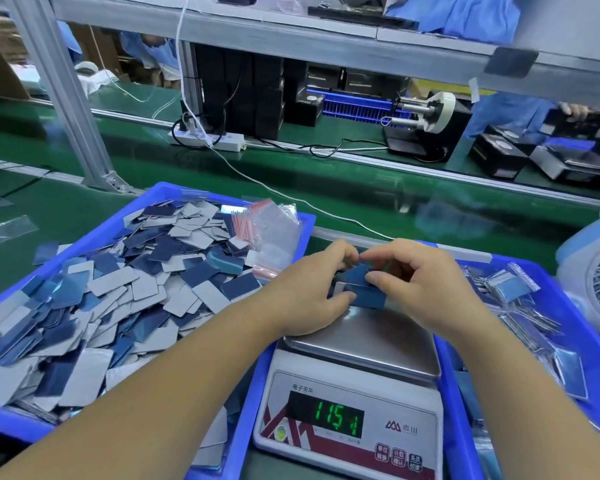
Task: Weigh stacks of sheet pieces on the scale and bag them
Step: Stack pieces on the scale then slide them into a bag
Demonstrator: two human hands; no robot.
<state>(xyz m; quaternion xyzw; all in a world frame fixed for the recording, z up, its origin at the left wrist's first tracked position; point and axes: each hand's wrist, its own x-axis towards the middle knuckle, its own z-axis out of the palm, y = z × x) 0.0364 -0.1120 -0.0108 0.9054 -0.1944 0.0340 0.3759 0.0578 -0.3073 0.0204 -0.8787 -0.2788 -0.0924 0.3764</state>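
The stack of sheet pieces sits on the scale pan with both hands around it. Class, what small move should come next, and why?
Probably let go. Both the left hand and the right hand pinch the stack of sheet pieces on the scale, so the green display may include their pressure. With the hands clear, the reading should settle; then a bag can come from the empty bags in the left bin.

Scale pan (378, 344) flanked by blue trays (146, 202); near half bare.
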